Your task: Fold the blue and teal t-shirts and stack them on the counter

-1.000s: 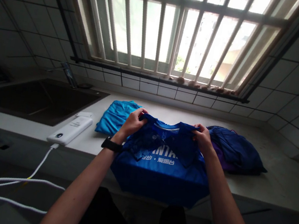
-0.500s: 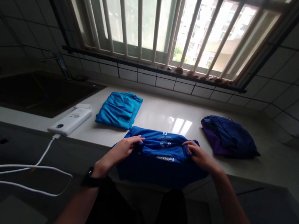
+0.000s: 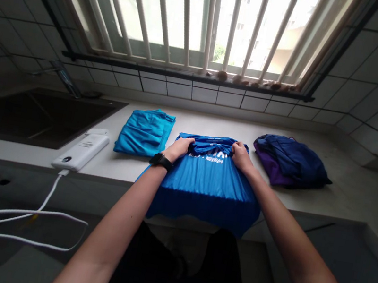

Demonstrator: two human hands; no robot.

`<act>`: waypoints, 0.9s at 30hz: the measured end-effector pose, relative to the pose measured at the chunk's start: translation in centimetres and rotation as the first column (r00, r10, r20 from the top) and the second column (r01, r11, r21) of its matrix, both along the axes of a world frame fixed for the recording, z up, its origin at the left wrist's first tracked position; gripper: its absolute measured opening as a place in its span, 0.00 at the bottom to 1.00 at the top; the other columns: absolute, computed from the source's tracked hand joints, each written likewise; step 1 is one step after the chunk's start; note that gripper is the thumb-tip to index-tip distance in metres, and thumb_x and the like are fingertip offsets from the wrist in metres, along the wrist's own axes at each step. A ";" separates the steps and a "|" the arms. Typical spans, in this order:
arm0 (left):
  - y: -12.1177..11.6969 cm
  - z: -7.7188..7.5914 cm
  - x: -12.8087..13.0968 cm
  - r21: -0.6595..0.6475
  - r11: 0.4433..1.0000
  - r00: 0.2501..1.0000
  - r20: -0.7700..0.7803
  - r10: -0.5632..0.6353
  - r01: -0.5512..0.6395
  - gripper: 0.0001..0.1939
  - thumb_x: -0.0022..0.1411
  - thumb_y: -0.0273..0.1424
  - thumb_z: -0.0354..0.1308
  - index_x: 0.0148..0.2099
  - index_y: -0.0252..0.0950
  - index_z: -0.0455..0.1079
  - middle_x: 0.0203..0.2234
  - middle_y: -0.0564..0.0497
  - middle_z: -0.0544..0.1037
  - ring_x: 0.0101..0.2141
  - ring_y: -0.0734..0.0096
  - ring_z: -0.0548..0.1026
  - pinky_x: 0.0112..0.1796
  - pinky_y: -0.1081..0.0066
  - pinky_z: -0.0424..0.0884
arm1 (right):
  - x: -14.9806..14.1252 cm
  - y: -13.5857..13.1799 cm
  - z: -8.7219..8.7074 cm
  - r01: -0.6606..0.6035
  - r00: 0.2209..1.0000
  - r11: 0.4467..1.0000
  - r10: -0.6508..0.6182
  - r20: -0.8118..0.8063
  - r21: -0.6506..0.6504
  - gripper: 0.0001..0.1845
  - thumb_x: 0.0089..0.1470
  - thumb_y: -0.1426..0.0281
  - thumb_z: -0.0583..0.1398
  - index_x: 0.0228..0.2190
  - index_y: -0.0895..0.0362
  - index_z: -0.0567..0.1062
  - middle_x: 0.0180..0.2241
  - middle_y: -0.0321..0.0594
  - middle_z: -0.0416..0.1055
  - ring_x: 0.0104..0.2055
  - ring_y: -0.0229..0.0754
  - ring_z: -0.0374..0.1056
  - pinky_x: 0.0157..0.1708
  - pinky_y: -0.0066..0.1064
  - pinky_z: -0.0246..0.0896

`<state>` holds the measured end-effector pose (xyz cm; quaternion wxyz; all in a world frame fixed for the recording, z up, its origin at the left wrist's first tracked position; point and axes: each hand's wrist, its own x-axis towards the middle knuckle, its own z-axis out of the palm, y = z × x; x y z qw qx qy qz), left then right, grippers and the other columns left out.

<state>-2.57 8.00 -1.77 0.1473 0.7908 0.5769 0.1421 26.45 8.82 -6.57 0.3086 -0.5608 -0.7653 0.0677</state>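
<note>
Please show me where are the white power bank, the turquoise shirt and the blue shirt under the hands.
white power bank (image 3: 79, 152): head view, top face
turquoise shirt (image 3: 143, 133): head view, top fold
blue shirt (image 3: 206, 187): head view, front

Your left hand (image 3: 177, 149) and right hand (image 3: 241, 155) are bare, and so are your left forearm (image 3: 116, 216) and right forearm (image 3: 294, 249), right up to where they leave the frame. A black wristwatch (image 3: 161, 160) sits on your left wrist, with a broad strap and a dark, squarish case; its face is too small to read. Below, you wear a black garment (image 3: 150, 274), probably shorts, though the dim light hides its seams, hems and any markings.
</note>
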 end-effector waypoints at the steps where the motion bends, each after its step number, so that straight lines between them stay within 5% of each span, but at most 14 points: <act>1: 0.6 -0.1 0.1 0.008 1.000 1.000 -0.007 0.014 -0.014 0.28 0.59 0.14 0.50 0.58 0.35 0.76 0.53 0.42 0.82 0.53 0.59 0.80 0.57 0.66 0.71 | -0.2 0.6 0.0 0.020 1.000 1.000 -0.020 0.014 0.006 0.14 0.46 0.85 0.52 0.25 0.52 0.64 0.39 0.46 0.68 0.39 0.46 0.65 0.45 0.35 0.63; 27: 8.5 -1.5 0.1 0.045 0.995 0.994 0.074 0.085 -0.089 0.29 0.62 0.14 0.48 0.61 0.34 0.74 0.54 0.43 0.82 0.56 0.59 0.78 0.60 0.66 0.68 | -0.6 8.8 -0.3 -0.011 0.999 1.000 0.010 0.052 0.020 0.15 0.49 0.86 0.52 0.29 0.56 0.72 0.41 0.48 0.69 0.40 0.47 0.64 0.45 0.36 0.60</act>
